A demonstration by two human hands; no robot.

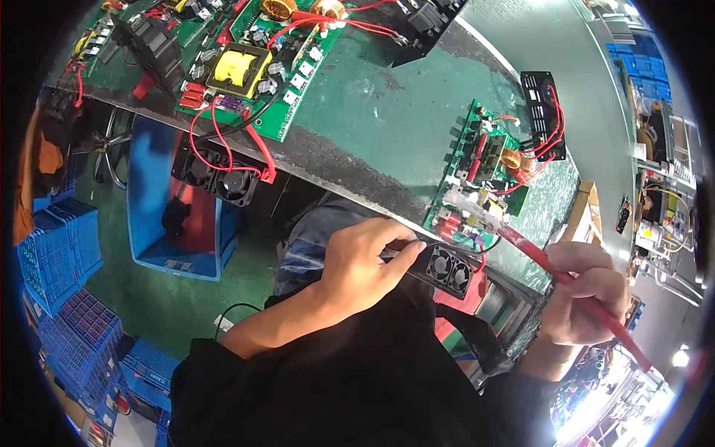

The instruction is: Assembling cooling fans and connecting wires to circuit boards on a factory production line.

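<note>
My right hand (586, 292) grips a long red stick (536, 255) that slants down to the right. White paste coats its upper left end, which meets the near part of a small green circuit board (477, 165). More white paste (463, 201) lies among the parts there. My left hand (365, 259) is at the bench edge, thumb and index finger pinched beside the board's near corner. Whatever is between those fingertips is too hidden to name. Right by them, a black panel with two fans (449, 270) hangs below the edge, wired to the board.
A black vented panel (542, 112) with red wires stands at the board's far right. Farther left on the green bench (372, 104) lies a larger circuit board (287, 123), its twin-fan panel (216, 177) hanging over the edge. Blue crates (63, 249) stand on the floor at left.
</note>
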